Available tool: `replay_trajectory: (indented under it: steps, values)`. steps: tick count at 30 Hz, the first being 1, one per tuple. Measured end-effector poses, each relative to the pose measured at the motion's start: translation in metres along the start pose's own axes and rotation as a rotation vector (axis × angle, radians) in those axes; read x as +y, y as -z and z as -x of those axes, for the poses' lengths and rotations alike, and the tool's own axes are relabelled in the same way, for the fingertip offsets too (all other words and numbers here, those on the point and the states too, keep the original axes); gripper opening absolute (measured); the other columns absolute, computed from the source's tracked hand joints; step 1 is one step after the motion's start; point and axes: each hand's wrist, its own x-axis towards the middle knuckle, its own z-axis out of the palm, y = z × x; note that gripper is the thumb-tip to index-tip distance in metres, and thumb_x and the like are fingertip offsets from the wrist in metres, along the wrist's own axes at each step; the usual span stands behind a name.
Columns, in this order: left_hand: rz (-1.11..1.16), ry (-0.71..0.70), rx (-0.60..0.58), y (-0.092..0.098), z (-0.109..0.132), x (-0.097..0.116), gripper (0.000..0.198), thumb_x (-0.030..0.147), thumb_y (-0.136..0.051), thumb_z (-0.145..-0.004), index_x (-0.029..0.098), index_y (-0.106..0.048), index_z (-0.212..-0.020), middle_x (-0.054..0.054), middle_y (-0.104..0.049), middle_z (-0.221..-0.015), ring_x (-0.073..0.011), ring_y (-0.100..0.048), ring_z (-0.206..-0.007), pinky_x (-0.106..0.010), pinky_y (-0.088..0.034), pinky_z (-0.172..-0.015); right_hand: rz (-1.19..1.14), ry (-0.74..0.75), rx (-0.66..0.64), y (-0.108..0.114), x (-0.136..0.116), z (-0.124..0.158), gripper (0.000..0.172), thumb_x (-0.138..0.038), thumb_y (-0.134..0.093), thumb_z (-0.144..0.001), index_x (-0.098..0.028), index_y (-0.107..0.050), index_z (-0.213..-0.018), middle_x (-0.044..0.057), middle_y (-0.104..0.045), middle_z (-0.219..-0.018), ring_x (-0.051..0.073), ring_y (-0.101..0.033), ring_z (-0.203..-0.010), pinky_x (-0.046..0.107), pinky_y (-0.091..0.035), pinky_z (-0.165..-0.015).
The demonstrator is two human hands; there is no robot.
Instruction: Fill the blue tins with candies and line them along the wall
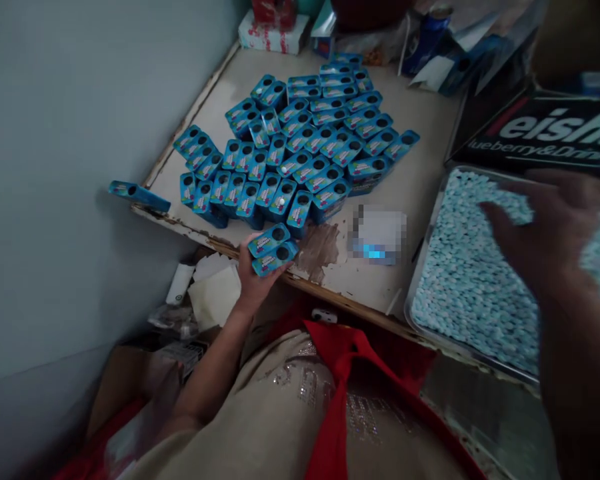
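My left hand [251, 277] grips two small blue boxes [273, 249] stacked together at the near edge of the worn table [420, 173]. Each box has a round hole in its top. Beyond them lies a large cluster of several matching blue boxes [300, 143], packed side by side. My right hand [550, 230] hovers, smeared by motion, over a metal tray [433, 333] filled with small pale blue and white pellets [465, 273]. Its fingers are blurred.
One blue box [139, 195] juts off the table's left edge by the grey wall. A black carton with white lettering [545, 133] stands behind the tray. Boxes and packets crowd the far edge. Paper scraps [213, 293] and cardboard lie on the floor below.
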Motion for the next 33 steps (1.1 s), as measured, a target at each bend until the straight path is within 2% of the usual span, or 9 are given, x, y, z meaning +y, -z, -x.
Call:
replay_trajectory:
  steps: [4,10,16,18,21,25,27,30,33]
  values:
    - [-0.005,0.051,-0.255,0.006,-0.025,-0.009,0.092,0.067,-0.111,-0.072,0.023,-0.069,-0.142,-0.012,-0.078,-0.130,-0.0357,-0.077,-0.131,-0.049,-0.065,-0.119,0.107,-0.089,0.227,-0.026,0.014,0.023,0.044,-0.065,-0.060,-0.112,-0.050,-0.081,-0.147,0.020,-0.068,-0.153,0.061,-0.060,-0.145,0.086,-0.042,-0.113]
    - [-0.282,0.016,0.089,0.015,-0.013,-0.007,0.059,0.057,-0.108,-0.080,0.020,-0.078,-0.114,-0.007,-0.076,-0.109,-0.0291,-0.077,-0.102,-0.044,-0.067,-0.100,0.143,-0.112,0.217,-0.039,0.004,0.040,0.049,-0.062,-0.050,-0.116,-0.046,-0.078,-0.153,0.019,-0.068,-0.156,0.055,-0.063,-0.145,0.081,-0.047,-0.119]
    - [-0.132,-0.286,-0.029,0.021,0.012,0.053,0.032,0.047,-0.089,-0.105,0.024,-0.074,-0.123,-0.006,-0.081,-0.119,-0.0252,-0.080,-0.112,-0.038,-0.065,-0.104,0.311,-0.113,0.197,-0.033,0.002,0.047,0.051,-0.056,-0.045,-0.119,-0.041,-0.075,-0.156,0.019,-0.070,-0.155,0.047,-0.064,-0.148,0.071,-0.052,-0.124]
    - [-0.083,-0.311,-0.105,0.003,0.007,0.077,0.032,0.047,-0.085,-0.109,0.025,-0.072,-0.129,-0.007,-0.081,-0.122,-0.0249,-0.081,-0.112,-0.037,-0.066,-0.103,0.330,-0.071,0.141,-0.034,0.014,0.050,0.054,-0.057,-0.051,-0.117,-0.029,-0.074,-0.157,0.023,-0.070,-0.153,0.047,-0.064,-0.147,0.069,-0.052,-0.125]
    - [-0.004,-0.339,-0.270,-0.055,-0.020,0.098,0.041,0.053,-0.086,-0.108,0.024,-0.071,-0.131,-0.008,-0.081,-0.122,-0.0257,-0.081,-0.111,-0.035,-0.067,-0.100,0.304,-0.029,-0.051,-0.040,0.033,0.065,0.067,-0.060,-0.057,-0.114,-0.015,-0.067,-0.162,0.029,-0.069,-0.155,0.049,-0.064,-0.145,0.066,-0.054,-0.122]
    - [0.064,-0.338,-0.423,-0.152,-0.080,0.095,0.044,0.042,-0.096,-0.101,0.022,-0.069,-0.130,-0.008,-0.081,-0.119,-0.0269,-0.081,-0.111,-0.035,-0.067,-0.097,0.400,-0.094,-0.161,-0.050,0.030,0.098,0.068,-0.059,-0.055,-0.116,-0.015,-0.060,-0.167,0.031,-0.056,-0.172,0.053,-0.055,-0.154,0.067,-0.050,-0.122]
    - [0.031,-0.312,-0.489,-0.184,-0.102,0.088,0.045,0.029,-0.100,-0.095,0.023,-0.070,-0.128,-0.007,-0.081,-0.117,-0.0273,-0.081,-0.110,-0.038,-0.067,-0.101,0.491,-0.146,-0.180,-0.052,0.016,0.108,0.059,-0.056,-0.052,-0.119,-0.015,-0.066,-0.159,0.033,-0.060,-0.165,0.054,-0.057,-0.148,0.065,-0.049,-0.117]
    - [0.003,-0.255,-0.548,-0.195,-0.112,0.078,0.056,0.019,-0.103,-0.088,0.023,-0.070,-0.132,-0.008,-0.080,-0.123,-0.0295,-0.080,-0.116,-0.043,-0.067,-0.108,0.525,-0.224,-0.279,-0.048,-0.002,0.105,0.041,-0.045,-0.047,-0.121,-0.018,-0.074,-0.134,0.030,-0.073,-0.136,0.050,-0.065,-0.127,0.056,-0.048,-0.103]
    - [0.036,-0.265,-0.509,-0.171,-0.103,0.081,0.078,0.025,-0.106,-0.086,0.026,-0.064,-0.151,-0.013,-0.073,-0.146,-0.0333,-0.075,-0.134,-0.046,-0.068,-0.111,0.363,-0.410,-0.229,-0.043,0.000,0.090,0.024,-0.036,-0.054,-0.116,-0.022,-0.069,-0.105,0.022,-0.075,-0.110,0.039,-0.068,-0.101,0.045,-0.043,-0.087]
